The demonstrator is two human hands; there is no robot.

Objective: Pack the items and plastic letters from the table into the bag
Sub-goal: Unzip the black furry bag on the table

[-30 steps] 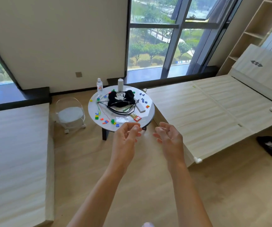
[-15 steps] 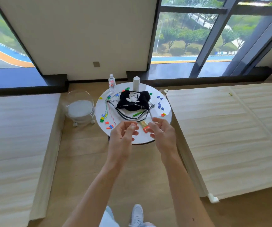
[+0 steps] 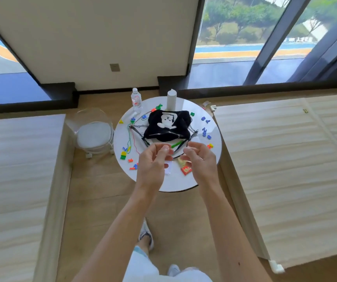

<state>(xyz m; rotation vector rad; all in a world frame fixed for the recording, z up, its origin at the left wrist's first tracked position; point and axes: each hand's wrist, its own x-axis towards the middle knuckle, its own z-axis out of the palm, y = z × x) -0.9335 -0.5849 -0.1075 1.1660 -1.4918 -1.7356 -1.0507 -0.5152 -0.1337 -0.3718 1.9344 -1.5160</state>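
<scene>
A black bag (image 3: pixel 168 125) with a white cartoon print, a zip and a chain strap lies in the middle of the round white table (image 3: pixel 202 180). Coloured plastic letters (image 3: pixel 124 155) are scattered round it, with blue ones (image 3: pixel 205 130) at the right. A red packet (image 3: pixel 186 170), a green pen (image 3: pixel 176 143) and thin cords (image 3: pixel 130 139) also lie on the top. My left hand (image 3: pixel 152 165) and my right hand (image 3: pixel 201 161) hover above the near side of the table, fingers loosely curled, holding nothing.
A water bottle (image 3: pixel 136 99) and a white cylinder (image 3: pixel 171 99) stand at the table's far edge. A clear chair with a white seat (image 3: pixel 93 133) is at the left. Low wooden platforms (image 3: pixel 285 169) flank the table on both sides. My feet (image 3: pixel 146 234) are on the wooden floor.
I have walked up to the table and the view has tilted down. Both hands stayed raised and now hover over the table's near part.
</scene>
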